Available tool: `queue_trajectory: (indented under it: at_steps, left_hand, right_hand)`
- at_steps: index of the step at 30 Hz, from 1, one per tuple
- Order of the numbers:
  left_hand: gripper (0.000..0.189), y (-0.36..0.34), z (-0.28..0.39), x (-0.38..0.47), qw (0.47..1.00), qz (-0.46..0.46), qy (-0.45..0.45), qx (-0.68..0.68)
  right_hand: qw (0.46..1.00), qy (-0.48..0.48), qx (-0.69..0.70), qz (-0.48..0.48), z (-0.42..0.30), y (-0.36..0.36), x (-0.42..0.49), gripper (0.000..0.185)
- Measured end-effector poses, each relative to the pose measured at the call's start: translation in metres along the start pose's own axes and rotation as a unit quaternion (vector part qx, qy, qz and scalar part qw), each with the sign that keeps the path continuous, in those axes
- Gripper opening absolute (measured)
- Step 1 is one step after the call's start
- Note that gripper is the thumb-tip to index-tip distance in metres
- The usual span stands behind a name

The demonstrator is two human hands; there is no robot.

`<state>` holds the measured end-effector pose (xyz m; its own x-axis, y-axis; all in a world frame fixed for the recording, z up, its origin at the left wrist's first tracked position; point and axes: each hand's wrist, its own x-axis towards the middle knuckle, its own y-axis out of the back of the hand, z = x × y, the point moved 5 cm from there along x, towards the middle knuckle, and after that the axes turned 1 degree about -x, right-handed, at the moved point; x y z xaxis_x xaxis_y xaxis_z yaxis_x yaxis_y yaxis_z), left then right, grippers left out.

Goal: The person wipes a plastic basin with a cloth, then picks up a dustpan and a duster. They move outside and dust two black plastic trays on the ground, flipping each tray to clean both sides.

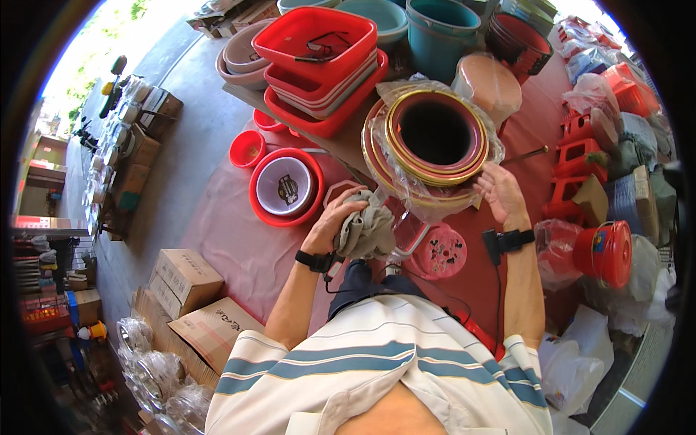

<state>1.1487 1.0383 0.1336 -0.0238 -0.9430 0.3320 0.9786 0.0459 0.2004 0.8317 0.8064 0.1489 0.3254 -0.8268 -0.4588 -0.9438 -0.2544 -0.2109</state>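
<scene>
My left hand (333, 217) grips a crumpled grey-green cloth (367, 227) in front of my body. To its right, my right hand (501, 191) is raised with its fingers spread, at the lower right rim of a stack of round red basins (484, 147) with gold rims. Clear plastic wrap (429, 201) hangs loosely around this stack. Whether the fingertips touch the wrap or rim, I cannot tell. Behind the cloth, a red octagonal item (340, 191) is partly hidden. A pink round stool top (443, 251) with printed figures lies lower down, between my hands.
Red rectangular basins (315, 41) are stacked at the table's back left, with glasses in the top one. Teal buckets (443, 27) stand behind. Round basins (285, 186) sit on the floor at left. Cardboard boxes (185, 280) stand lower left; a lidded red bucket (603, 254) lies right.
</scene>
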Motion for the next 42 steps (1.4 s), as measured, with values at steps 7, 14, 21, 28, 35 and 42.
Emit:
queue_trajectory:
  at_steps: [7, 14, 21, 28, 35, 42]
  left_hand:
    - [0.050, 0.055, -0.044, -0.011, 0.994, 0.040, 0.057, -0.079]
    - [0.048, 0.082, -0.052, 0.013, 0.994, -0.022, 0.077, -0.073]
    - [0.051, 0.068, -0.038, 0.060, 0.991, -0.112, -0.036, -0.067]
    - [0.052, 0.057, -0.042, 0.081, 0.983, -0.130, -0.102, -0.073]
    - [0.050, 0.038, -0.044, 0.085, 0.985, -0.093, -0.007, -0.147]
    - [0.072, 0.006, -0.059, 0.090, 0.671, 0.045, 0.388, -0.631]
  right_hand:
    - [0.997, -0.035, 0.006, 0.072, 0.005, 0.006, -0.002, 0.029]
    - [0.994, -0.001, 0.003, 0.105, 0.004, -0.007, -0.007, 0.021]
    - [0.986, -0.010, -0.056, 0.158, 0.007, -0.006, -0.001, 0.022]
    - [0.973, -0.031, -0.145, 0.176, 0.007, -0.002, 0.009, 0.024]
    - [0.945, -0.057, -0.232, 0.221, 0.001, -0.007, 0.014, 0.028]
    - [0.923, -0.062, -0.303, 0.228, -0.011, -0.011, 0.006, 0.024]
